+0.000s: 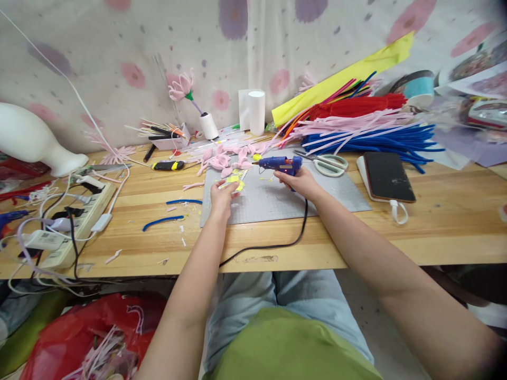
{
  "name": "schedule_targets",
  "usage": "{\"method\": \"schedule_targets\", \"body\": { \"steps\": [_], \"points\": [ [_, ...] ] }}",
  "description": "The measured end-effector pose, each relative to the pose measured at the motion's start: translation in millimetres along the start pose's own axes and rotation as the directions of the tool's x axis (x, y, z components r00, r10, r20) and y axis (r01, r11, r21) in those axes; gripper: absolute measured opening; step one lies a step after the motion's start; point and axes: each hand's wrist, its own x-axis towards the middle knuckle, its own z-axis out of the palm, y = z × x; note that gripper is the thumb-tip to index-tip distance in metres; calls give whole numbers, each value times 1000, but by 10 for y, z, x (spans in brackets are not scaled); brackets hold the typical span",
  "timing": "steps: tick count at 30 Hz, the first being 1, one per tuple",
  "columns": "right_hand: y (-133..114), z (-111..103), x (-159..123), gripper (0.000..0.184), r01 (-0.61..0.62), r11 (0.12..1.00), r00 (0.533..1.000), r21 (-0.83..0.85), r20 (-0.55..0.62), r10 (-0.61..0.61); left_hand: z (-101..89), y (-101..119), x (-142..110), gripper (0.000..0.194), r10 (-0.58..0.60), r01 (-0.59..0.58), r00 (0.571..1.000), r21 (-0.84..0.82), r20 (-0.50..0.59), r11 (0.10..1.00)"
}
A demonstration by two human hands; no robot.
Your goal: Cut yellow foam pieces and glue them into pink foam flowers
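- Risk, 10 o'clock (clock centred on the grey mat [265, 205], 12 away from us): pink petals [219, 161] lie bunched close to the yellow scraps [240, 184]. Stray glue could bond the lot; a dripping nozzle would do it.
- Risk, 9 o'clock: our left hand [222, 196] is near the front of the glue gun [282, 164]. If the tip is hot, a small swing toward 8 could burn us. Can't read heat from here.
- Risk, 7 o'clock: black cord [261, 247] drops from the gun toward 6, then bends to the table edge by our left forearm. Forearm catching it could yank our aim off.
- Risk, 2 o'clock: scissors [317, 160] just beside our right hand [299, 182]. A wide wrist turn could knock them.
- Left fingers: partly curled, thumb and index close, tips at the scraps. We can't tell if they pinch one or only touch.
- Gun: just off 12 o'clock, over the mat, nozzle aimed at 9; a yellow bit shows right at the tip, attached or behind, unclear.
- Right fingers: wrapped round the gun's grip, no gap visible. Trigger finger hidden, so squeeze unknown.
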Motion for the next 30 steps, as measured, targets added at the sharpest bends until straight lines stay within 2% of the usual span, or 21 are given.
{"method": "schedule_targets", "body": {
  "steps": [10,13,16,19,24,30],
  "points": [
    [30,-17,33,41,-45,999,998,-17,-44,45,5,-2,11,52,-8,8,1000,11,-18,1000],
    [89,-43,79,40,-43,996,989,-75,-145,32,11,6,-6,50,-6,6,1000,23,-13,1000],
    [161,-107,133,39,-25,971,957,-237,-287,-45,17,7,-19,49,-1,2,1000,47,-13,999],
    [227,-185,188,40,-42,929,930,-367,-355,-98,21,-3,-20,50,4,-3,1000,61,-17,998],
    [292,-254,270,42,-97,899,930,-427,-361,-71,16,-26,-4,51,26,-25,1000,69,-10,997],
    [324,-241,291,45,-144,853,944,-502,-329,-34,4,-33,6,53,18,-19,1000,59,11,998]
  ]
}}
